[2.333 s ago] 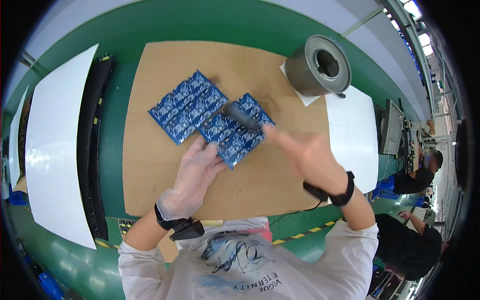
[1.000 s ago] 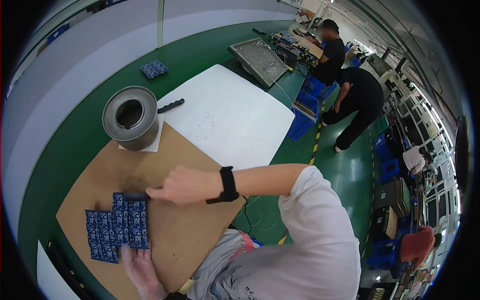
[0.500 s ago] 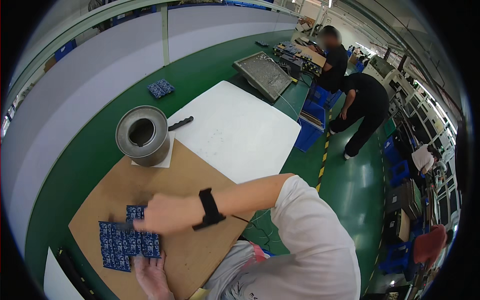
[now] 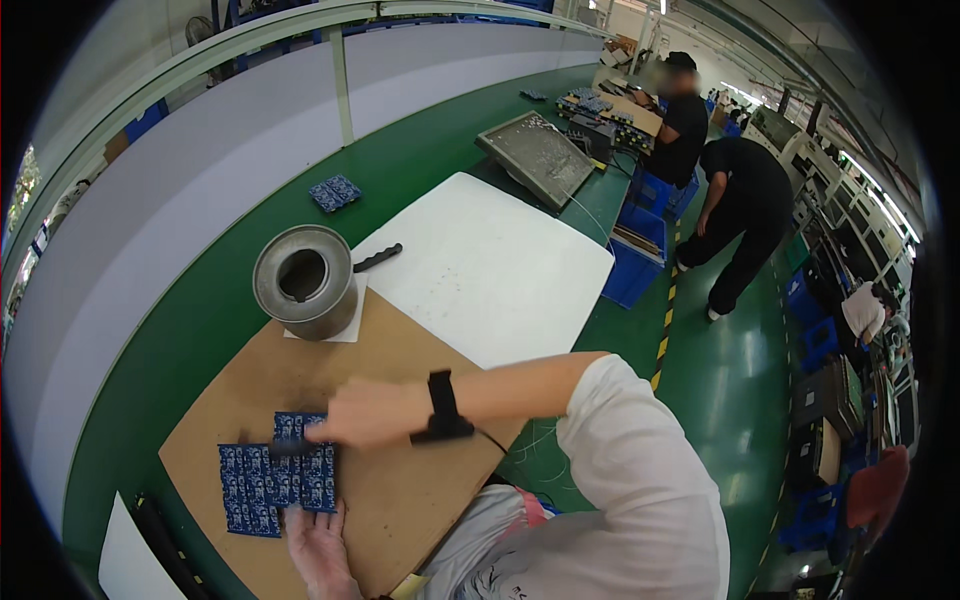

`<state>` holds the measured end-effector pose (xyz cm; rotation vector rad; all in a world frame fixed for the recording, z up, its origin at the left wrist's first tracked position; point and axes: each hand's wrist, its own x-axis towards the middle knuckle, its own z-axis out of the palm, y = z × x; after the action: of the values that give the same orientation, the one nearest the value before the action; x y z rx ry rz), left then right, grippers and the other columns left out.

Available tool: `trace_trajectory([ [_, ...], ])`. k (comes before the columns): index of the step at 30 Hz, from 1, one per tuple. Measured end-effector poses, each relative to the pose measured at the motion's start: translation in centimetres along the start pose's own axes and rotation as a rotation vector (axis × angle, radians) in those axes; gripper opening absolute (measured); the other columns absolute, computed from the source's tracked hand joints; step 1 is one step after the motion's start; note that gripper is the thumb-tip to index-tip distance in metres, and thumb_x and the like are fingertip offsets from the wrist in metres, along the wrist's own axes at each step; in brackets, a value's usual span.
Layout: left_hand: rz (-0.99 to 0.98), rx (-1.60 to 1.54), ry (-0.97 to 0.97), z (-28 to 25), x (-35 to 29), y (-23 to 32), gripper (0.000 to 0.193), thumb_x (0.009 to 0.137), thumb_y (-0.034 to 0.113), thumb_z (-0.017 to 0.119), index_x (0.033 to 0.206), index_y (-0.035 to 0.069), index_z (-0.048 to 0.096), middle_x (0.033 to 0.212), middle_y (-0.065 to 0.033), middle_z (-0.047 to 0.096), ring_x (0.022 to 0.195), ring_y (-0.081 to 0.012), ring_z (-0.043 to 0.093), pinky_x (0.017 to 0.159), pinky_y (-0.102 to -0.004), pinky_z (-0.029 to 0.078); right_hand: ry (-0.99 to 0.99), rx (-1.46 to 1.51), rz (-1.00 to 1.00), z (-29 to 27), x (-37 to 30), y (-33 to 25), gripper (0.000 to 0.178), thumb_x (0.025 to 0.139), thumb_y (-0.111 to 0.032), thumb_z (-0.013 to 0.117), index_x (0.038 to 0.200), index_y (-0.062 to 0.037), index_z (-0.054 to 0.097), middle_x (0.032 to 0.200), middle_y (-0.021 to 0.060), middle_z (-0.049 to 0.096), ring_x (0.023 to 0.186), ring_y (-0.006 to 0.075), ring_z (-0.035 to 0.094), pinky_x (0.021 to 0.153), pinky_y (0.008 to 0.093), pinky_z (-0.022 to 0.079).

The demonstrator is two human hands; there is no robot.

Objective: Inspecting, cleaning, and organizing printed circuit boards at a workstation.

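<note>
Two blue circuit board panels (image 4: 250,490) lie side by side on a brown board, the right one set slightly farther up. My right hand (image 4: 375,415) is closed over the right panel, with a dark, motion-blurred tool (image 4: 290,447) in its fingers; its kind cannot be made out. A black strap (image 4: 443,408) with a cord circles that wrist. My left hand (image 4: 318,545) lies at the near edge of the right panel, fingers stretched out and fingertips touching the edge.
A round metal pot (image 4: 305,285) stands beyond the panels, a black handle (image 4: 378,257) beside it. A white sheet (image 4: 490,270) with dark specks adjoins the brown board (image 4: 410,510). More blue boards (image 4: 335,193) lie by the partition. Two people work at the far right.
The whole view has shifted, so the bench sits farther right in the picture. My right hand and its tool have moved slightly across the right panel. My left hand stays at the edge.
</note>
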<state>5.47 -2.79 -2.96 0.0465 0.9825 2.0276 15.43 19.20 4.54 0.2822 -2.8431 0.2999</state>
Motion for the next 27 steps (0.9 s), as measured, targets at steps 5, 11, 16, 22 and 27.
trace_trajectory([
  [5,-0.017,0.000,0.020,-1.4,0.7,-0.3,0.044,0.086,0.019,0.057,0.125,0.010,0.039,0.124,-0.0120,0.046,0.111,-0.0282,0.048,0.095,-0.0461,0.042,0.069,-0.121,0.021,-0.4,-0.8,0.3,0.025,0.079,-0.014,0.051,0.103,-0.0073,0.051,0.055,0.0113,0.054,0.052,0.0303,0.057,0.044,0.0393,0.042],
  [11,0.093,0.074,-0.013,-0.3,0.5,-0.4,0.037,0.087,0.012,0.056,0.119,0.003,0.040,0.116,-0.0091,0.048,0.109,-0.0261,0.049,0.098,-0.0477,0.040,-0.106,-0.051,-0.035,-1.2,-5.0,-0.7,0.041,0.078,-0.013,0.051,0.118,-0.0086,0.048,0.053,0.0103,0.053,0.050,0.0299,0.056,0.042,0.0397,0.039],
  [16,0.090,0.075,0.028,0.5,-0.2,-0.6,0.041,0.087,0.011,0.057,0.122,0.003,0.038,0.116,-0.0075,0.048,0.109,-0.0245,0.049,0.097,-0.0461,0.040,-0.098,-0.215,0.260,-1.1,-3.4,3.7,0.040,0.078,-0.013,0.051,0.118,-0.0087,0.049,0.053,0.0100,0.052,0.049,0.0304,0.056,0.042,0.0401,0.040],
  [22,0.066,0.116,0.017,0.6,-0.1,-0.4,0.048,0.091,0.013,0.051,0.134,0.006,0.029,0.125,-0.0100,0.044,0.109,-0.0240,0.049,0.094,-0.0396,0.042,0.101,-0.026,-0.129,0.8,-0.4,-2.0,0.014,0.077,-0.017,0.055,0.089,-0.0110,0.057,0.060,0.0111,0.058,0.058,0.0305,0.060,0.049,0.0407,0.045],
  [27,0.059,0.140,0.040,-0.1,0.0,-0.8,0.052,0.091,0.015,0.051,0.136,0.007,0.027,0.128,-0.0104,0.043,0.112,-0.0241,0.047,0.096,-0.0399,0.040,0.025,-0.060,0.096,0.2,0.9,3.0,0.013,0.077,-0.016,0.056,0.089,-0.0102,0.058,0.063,0.0106,0.060,0.060,0.0301,0.061,0.051,0.0415,0.046],
])
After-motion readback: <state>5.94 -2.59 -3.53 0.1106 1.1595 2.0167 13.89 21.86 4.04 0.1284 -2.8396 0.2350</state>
